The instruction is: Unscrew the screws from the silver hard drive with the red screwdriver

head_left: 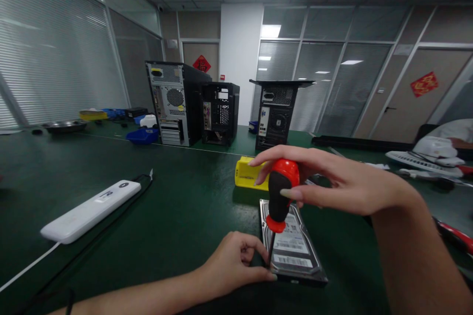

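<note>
Red-black screwdriver [280, 194] in right hand [332, 179], left hand [231, 263] steadying hard drive [293, 246]

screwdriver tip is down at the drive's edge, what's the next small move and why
Probably turn the red-and-black screwdriver with the right hand: its tip stands at the near left edge of the silver hard drive, and the left hand pinches by the tip, steadying it.

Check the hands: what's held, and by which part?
Right hand grips the screwdriver by the top of its red-and-black handle, tip down at the hard drive. Left hand pinches at the shaft's tip, against the drive's edge.
</note>
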Tool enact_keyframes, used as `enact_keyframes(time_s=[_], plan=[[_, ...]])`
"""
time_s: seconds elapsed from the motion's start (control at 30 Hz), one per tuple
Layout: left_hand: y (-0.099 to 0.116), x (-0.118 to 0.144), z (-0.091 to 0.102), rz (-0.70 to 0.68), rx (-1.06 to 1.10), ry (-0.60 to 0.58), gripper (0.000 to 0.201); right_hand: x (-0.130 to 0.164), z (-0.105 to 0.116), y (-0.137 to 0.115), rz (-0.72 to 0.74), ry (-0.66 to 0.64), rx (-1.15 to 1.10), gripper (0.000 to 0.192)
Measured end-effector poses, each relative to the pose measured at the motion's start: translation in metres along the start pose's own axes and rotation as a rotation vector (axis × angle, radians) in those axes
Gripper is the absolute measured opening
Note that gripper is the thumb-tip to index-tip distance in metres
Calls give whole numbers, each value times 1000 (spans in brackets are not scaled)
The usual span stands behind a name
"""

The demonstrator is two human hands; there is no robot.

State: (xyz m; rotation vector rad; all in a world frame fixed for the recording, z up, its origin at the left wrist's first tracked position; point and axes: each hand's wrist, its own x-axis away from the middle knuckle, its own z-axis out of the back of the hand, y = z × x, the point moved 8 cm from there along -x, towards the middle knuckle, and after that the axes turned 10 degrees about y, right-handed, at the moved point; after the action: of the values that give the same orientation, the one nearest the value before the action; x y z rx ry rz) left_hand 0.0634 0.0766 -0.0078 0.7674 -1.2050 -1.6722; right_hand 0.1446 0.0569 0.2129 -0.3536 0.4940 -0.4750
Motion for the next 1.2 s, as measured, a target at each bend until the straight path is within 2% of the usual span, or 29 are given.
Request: enact_keyframes(time_s=[0.13, 0.33, 0.4, 0.47, 0.57, 0.63, 0.67, 0.7, 0.77, 0.83, 0.9, 1.03, 1.2], plan=[[1, 0, 1, -12, -5, 12, 33, -2, 1, 1, -2, 22, 24, 44], [2, 1, 0, 2, 1, 2, 32, -14, -4, 4, -17, 101, 85, 29], [0, 0, -2, 14, 5, -1, 31, -15, 1, 5, -6, 169, 68, 25], [-1, 0, -3, 5, 8, -5, 31, -11, 19, 10, 0, 328, 51, 22], [0, 0, -2, -32, -6, -11, 31, 8, 61, 41, -139, 658, 38, 26], [3, 1, -1, -39, -4, -18, 31, 24, 82, 79, -350, 745, 131, 31], [4, 1, -1, -36, 4, -24, 30, 32, 89, 101, -478, 743, 259, 37], [6, 2, -1, -35, 12, -29, 29, 38, 91, 124, -608, 665, 413, 43], [8, 3, -1, -36, 19, -35, 29, 47, 86, 166, -735, 555, 483, 44], [9, 4, -1, -33, 10, -35, 28, 53, 68, 206, -854, 386, 485, 38], [9, 3, -1, -28, 6, -33, 28, 59, 39, 238, -939, 189, 435, 29], [7, 3, 0, -21, 37, -21, 27, 70, -10, 273, -1052, -59, 343, 31], [6, 4, -1, -12, 111, -41, 33, 79, -38, 291, -1160, -145, 319, 33]])
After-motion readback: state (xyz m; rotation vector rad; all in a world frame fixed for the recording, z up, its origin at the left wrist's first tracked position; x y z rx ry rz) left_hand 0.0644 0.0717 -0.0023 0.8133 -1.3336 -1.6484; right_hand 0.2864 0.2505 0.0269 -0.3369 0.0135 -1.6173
